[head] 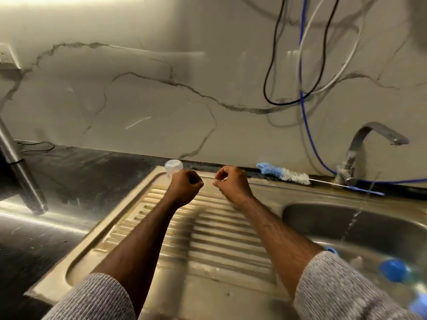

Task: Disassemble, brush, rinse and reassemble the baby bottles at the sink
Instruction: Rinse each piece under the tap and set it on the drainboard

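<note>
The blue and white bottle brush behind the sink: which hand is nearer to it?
Right. The right hand is just left of the bottle brush bristles; the left hand is farther left, by the clear cap.

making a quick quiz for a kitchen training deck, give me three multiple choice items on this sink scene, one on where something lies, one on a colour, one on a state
1. Where does the long bottle brush with blue and white bristles lie?
A. in the steel sink basin
B. on the back ledge between the ribbed steel drainboard and the tap
C. on the dark countertop

2. What colour is the thin cable that runs down the marble-look wall to behind the curved steel tap?
A. blue
B. red
C. yellow

3. What is the tap doing?
A. it is dry
B. it is wrapped in a cloth
C. a thin stream of water falls into the steel sink basin

Answers:
1 B, the brush rests along the wall behind the drainboard, its handle pointing at the tap.
2 A, the cable is plainly blue.
3 C, a stream shows against the basin.
</note>
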`<state>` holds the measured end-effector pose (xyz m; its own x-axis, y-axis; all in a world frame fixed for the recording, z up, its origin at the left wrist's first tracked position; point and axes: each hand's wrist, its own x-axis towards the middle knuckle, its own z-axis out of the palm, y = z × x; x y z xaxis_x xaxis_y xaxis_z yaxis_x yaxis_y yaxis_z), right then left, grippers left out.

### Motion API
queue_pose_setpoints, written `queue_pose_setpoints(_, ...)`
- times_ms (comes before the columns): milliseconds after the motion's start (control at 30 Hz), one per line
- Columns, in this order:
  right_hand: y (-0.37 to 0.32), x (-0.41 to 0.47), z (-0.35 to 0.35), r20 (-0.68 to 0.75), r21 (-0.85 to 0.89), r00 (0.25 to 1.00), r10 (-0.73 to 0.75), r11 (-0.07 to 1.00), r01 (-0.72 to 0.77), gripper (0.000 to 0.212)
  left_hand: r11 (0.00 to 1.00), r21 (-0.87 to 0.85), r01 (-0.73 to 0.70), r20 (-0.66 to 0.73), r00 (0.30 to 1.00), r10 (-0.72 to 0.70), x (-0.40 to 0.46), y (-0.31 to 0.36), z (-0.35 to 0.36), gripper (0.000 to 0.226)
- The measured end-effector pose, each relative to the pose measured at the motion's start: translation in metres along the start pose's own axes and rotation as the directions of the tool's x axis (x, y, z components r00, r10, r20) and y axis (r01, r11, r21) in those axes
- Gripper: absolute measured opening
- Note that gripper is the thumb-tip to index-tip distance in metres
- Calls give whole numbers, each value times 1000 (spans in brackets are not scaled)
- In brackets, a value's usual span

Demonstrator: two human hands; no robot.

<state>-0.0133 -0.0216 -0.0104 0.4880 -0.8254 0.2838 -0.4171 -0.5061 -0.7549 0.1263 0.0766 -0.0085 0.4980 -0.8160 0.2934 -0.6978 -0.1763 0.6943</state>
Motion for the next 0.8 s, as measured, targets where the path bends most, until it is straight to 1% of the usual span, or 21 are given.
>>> queue_pose_setpoints(100,35,-22,-57,11,-9,999,31,999,-31,13,997,-41,-68,45,997,69,-2,43,48,9)
queue_pose_setpoints(167,63,-38,-94,14,-36,997,71,997,-71,9,990,-93,-106,64,992,113,-7,76,85,17)
queue_pose_setpoints(200,81,-46,-112,-4,-62,996,90,994,-90,8,983,-129,-132,76,987,143,-11,93,106,21)
queue_pose_setpoints(267,114,-59,-141,-44,-133,992,119,983,-124,9,971,-174,-167,95,978,185,-19,121,145,18)
queue_pose_setpoints(333,150,-74,-169,-42,-194,983,178,964,-183,12,965,-214,-151,141,973,183,-30,145,185,9)
queue_pose_setpoints(433,201,-100,-199,-7,-255,957,289,925,-281,20,968,-230,-98,224,963,151,-49,168,241,5)
queue_pose_setpoints(533,247,-120,-211,-20,-315,927,374,878,-361,23,984,-173,-40,297,951,91,-65,175,280,8)
queue_pose_setpoints(600,266,-126,-210,24,-348,894,447,842,-412,20,992,-125,-7,355,934,51,-66,174,292,10)
queue_pose_setpoints(633,273,-127,-207,60,-360,879,473,832,-423,21,994,-108,4,372,927,37,-65,173,295,11)
queue_pose_setpoints(733,280,-122,-193,155,-479,858,490,797,-369,45,997,-79,15,377,926,16,-61,167,300,13)
queue_pose_setpoints(800,282,-118,-182,163,-559,854,495,759,-333,51,998,-53,-22,404,914,42,-61,164,304,15)
